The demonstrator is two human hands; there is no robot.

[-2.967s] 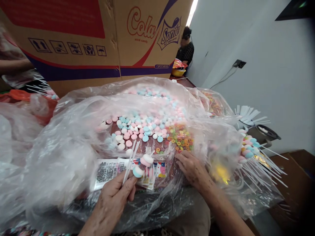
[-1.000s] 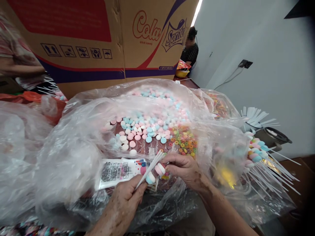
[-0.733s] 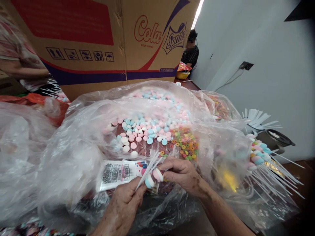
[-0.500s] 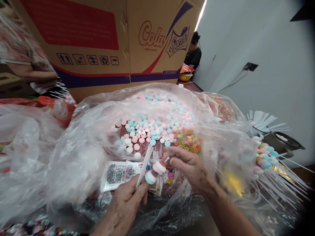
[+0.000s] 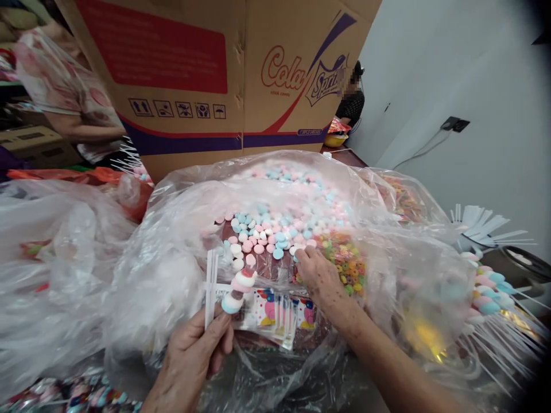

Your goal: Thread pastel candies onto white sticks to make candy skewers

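Note:
My left hand [image 5: 196, 355] is closed on a small bunch of white sticks [image 5: 210, 287]; one of them carries several pastel candy discs [image 5: 239, 288] threaded on it. My right hand [image 5: 318, 278] reaches forward into the open clear plastic bag [image 5: 142, 269]. Its fingertips touch the pile of pink, blue and white candy discs [image 5: 271, 229], right beside the small coloured candy rings [image 5: 346, 264]. Whether those fingertips pinch a disc I cannot make out. A stack of printed wrappers [image 5: 279, 312] lies between my hands.
A big cardboard box [image 5: 206, 74] printed "Cola Sprite" stands behind the bag. Finished candy sticks [image 5: 491, 287] fan out at the right by a dark pot [image 5: 523, 261]. More plastic bags [image 5: 47, 258] lie left. A person in a patterned top [image 5: 64, 92] is at far left, another sits at the back [image 5: 350, 97].
My right hand has left the stick in my left hand and moved forward onto the candy pile. My left hand has tilted the sticks upright. The camera has shifted left.

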